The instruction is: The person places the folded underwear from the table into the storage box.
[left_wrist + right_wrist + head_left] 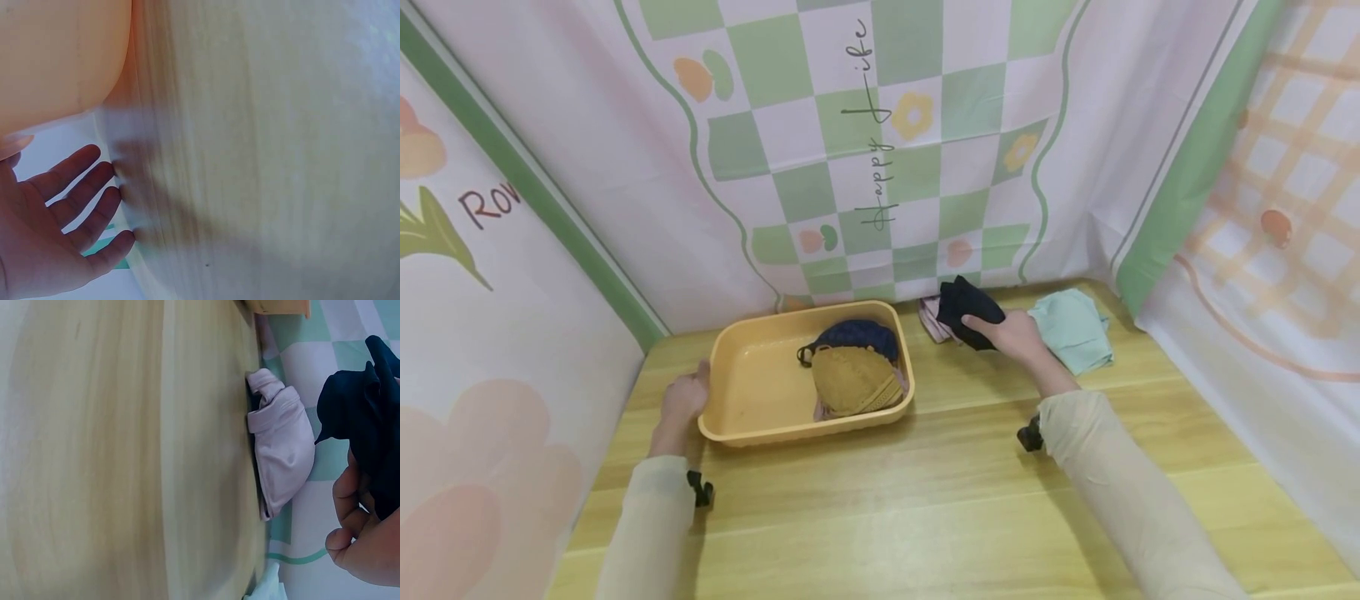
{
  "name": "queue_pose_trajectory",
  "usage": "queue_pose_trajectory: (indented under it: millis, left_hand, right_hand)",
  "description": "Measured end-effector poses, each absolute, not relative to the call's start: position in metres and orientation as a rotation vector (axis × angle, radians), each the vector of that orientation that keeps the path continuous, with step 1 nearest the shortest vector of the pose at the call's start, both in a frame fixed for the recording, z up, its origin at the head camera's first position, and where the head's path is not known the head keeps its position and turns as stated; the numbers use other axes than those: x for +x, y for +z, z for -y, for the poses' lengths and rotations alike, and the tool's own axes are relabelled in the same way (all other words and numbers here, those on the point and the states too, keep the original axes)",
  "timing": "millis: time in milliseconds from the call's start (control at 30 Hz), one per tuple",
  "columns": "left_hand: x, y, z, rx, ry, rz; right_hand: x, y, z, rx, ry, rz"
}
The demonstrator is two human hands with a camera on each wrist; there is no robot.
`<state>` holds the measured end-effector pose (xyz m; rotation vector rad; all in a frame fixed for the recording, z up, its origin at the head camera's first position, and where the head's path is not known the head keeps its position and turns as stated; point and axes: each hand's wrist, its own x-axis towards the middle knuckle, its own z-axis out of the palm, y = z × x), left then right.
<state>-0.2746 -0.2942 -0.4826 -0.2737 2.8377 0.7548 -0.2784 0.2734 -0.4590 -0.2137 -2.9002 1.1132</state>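
My right hand (1017,335) holds a folded black garment (964,307), thumb on top, raised over the back of the table. In the right wrist view, curled fingers grip the dark fabric (353,403). Just behind and below it lies a folded pale pink bra (284,450). At the left end of a yellow plastic tray (760,379), my left hand (683,398) has its thumb at the rim; the left wrist view shows the other fingers (81,194) extended below. Inside the tray's right half, a mustard bra (852,379) sits in front of a navy bra (859,335).
A folded mint-green cloth (1072,332) lies beyond my right wrist. The wooden table (865,508) is bounded at the back by a checked curtain (850,150), with printed curtains on both sides too. Small black wrist mounts show beneath both sleeves.
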Motion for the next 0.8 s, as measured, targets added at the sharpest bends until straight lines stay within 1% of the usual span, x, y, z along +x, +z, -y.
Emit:
queue_pose_trajectory:
  millis: [267,500,800]
  left_hand:
    - [-0.274,-0.484,0.293,-0.272,0.758,-2.845]
    - [-0.271,-0.482,0.292,-0.266,0.782,-2.858]
    - [-0.271,-0.482,0.292,-0.265,0.777,-2.844]
  right_hand:
    - [-0.277,-0.449,-0.264,-0.220,1.130,2.908]
    - [-0.277,-0.443,-0.255,-0.129,1.126,2.878]
    - [-0.280,-0.436,-0.246,-0.095,1.082,2.886]
